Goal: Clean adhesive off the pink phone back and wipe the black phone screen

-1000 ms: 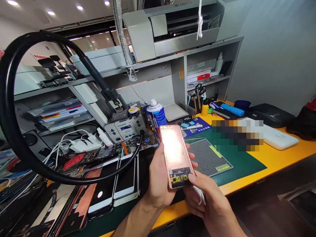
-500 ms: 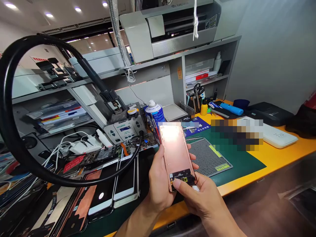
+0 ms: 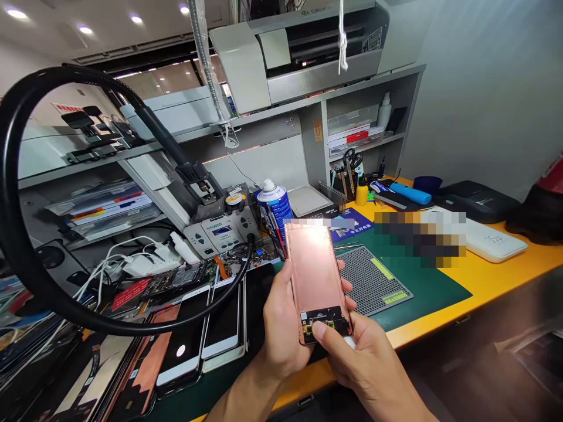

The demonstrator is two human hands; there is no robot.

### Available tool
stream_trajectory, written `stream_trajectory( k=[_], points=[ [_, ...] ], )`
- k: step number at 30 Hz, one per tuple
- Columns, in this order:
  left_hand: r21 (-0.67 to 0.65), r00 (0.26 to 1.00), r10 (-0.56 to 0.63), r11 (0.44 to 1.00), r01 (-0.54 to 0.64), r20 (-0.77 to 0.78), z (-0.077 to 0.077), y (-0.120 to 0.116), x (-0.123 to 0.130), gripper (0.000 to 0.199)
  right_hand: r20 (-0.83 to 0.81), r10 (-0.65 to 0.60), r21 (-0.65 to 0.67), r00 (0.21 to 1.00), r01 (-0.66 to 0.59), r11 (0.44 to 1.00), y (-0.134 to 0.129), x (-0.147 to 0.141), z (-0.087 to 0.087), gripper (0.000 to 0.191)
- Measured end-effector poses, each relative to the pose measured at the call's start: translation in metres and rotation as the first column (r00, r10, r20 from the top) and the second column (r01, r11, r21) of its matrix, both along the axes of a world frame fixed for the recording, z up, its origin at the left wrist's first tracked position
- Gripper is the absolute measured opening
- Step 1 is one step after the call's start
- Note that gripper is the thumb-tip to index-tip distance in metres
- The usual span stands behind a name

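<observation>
A phone screen (image 3: 314,272), its copper-coloured back facing me and a black strip with a flex circuit along its lower end, is held tilted above the bench. My left hand (image 3: 284,328) wraps around its left side, thumb along the edge and fingertips showing past the right edge. My right hand (image 3: 360,351) grips the lower right corner, its thumb pressed on the black strip. A small white thing (image 3: 349,341) shows between the right thumb and fingers; what it is I cannot tell. Light glares on the screen's upper back.
Several phones and screens (image 3: 182,337) lie at left. Over them loops a thick black hose (image 3: 145,328) from the soldering station (image 3: 220,234). A spray can (image 3: 271,205) stands behind my hands. To the right are a grey perforated mat (image 3: 376,281) and a white power bank (image 3: 492,239).
The right thumb has shifted slightly to the right along the black strip, and the screen's tilt differs a little. Both hands keep their hold. The whole view has shifted slightly.
</observation>
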State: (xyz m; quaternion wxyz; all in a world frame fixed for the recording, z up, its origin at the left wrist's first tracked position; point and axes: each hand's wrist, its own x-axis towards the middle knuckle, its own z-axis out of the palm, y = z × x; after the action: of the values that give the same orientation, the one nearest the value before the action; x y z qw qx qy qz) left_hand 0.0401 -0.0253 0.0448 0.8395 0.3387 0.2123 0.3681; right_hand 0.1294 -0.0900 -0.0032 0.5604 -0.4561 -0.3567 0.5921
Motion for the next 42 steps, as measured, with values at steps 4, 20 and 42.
stream_trajectory(
  k=[4, 20, 42],
  points=[
    [-0.005, 1.000, -0.013, 1.000, 0.013, 0.013, 0.000, 0.001, -0.001, 0.074, 0.022, 0.001, 0.022, 1.000, -0.001, 1.000, 0.000, 0.001, 0.000, 0.044],
    [0.026, 0.995, -0.037, 0.999, 0.035, 0.093, -0.004, -0.003, 0.000, 0.071, 0.153, -0.145, 0.165, 0.977, 0.120, 0.979, 0.000, 0.002, -0.003, 0.041],
    [0.066, 1.000, 0.015, 0.998, -0.015, 0.008, -0.004, -0.007, 0.000, 0.069, 0.113, -0.125, 0.112, 0.986, 0.112, 0.987, 0.002, 0.001, -0.005, 0.034]
  ],
)
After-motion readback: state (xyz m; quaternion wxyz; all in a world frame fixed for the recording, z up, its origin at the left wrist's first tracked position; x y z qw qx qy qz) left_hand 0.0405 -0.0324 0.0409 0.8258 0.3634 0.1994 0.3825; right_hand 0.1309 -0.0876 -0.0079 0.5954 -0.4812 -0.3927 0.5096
